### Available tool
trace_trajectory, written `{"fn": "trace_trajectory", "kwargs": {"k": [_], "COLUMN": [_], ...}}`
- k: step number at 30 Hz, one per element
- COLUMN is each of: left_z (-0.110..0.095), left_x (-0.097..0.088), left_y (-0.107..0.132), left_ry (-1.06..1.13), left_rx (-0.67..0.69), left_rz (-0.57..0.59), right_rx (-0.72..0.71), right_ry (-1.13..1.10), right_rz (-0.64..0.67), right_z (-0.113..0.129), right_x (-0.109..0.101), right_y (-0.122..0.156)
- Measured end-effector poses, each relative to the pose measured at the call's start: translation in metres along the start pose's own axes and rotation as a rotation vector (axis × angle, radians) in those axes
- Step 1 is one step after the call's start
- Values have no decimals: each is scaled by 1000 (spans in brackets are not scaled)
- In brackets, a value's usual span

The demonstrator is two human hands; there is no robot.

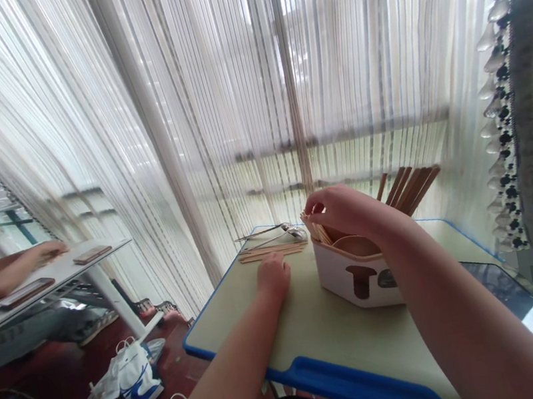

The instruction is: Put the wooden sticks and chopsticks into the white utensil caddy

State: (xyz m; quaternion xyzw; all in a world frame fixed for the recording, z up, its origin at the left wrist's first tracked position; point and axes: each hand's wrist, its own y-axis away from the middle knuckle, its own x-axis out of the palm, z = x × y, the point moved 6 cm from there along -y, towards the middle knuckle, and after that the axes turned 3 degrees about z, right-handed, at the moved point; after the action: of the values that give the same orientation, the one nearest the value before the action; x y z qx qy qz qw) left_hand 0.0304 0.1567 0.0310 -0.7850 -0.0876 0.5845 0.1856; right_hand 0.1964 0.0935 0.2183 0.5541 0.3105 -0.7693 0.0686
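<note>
Light wooden sticks (322, 236) stand in left corner of white box (334, 280) on table (234, 312). Right hand (336, 207) over that corner, fingers bent down, narrow, at stick tops; can't tell if gripping. Left hand (273, 276) low on table, fingers curled at near edge of a row of thin sticks (255, 254); grip can't be told. Metal spoons (295, 232) just behind row. Brown sticks (414, 188) jut up beyond right wrist. Box front: brown T-shaped mark (361, 280), rest behind forearm.

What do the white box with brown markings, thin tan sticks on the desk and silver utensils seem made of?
White box: likely smooth plastic, given even walls. Thin tan sticks: probably unvarnished wood or bamboo, looking dull. Silver utensils: apparently polished metal, given bright highlights.
</note>
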Motion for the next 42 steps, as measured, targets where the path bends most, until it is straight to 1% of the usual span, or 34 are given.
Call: {"fn": "trace_trajectory", "kwargs": {"k": [5,7,10,16,25,31,35,38,42], "left_z": [5,4,7,19,20,24,26,27,26], "left_x": [11,12,10,9,-3,-4,-3,-4,-2], "left_y": [0,0,-2,-5,-2,-2,-3,-4,-6], "left_ry": [-82,-100,-124,-190,-238,-237,-224,-209,-197], "left_rx": [-65,-69,-94,-155,-189,-184,-197,-198,-167], "left_rz": [135,141,112,196,154,127,139,131,139], "right_rx": [9,20,41,66,93,68,57,55,59], "right_ry": [6,11,28,65,94,79,81,78,84], "right_rz": [12,28,34,21,5,-32,-49,-45,-26], "right_z": [5,5,5,6,8,9,10,9,7], "right_x": [-1,-1,0,-2,-3,-8,-12,-11,-8], "right_y": [3,3,4,5,6,8,10,10,10]}}
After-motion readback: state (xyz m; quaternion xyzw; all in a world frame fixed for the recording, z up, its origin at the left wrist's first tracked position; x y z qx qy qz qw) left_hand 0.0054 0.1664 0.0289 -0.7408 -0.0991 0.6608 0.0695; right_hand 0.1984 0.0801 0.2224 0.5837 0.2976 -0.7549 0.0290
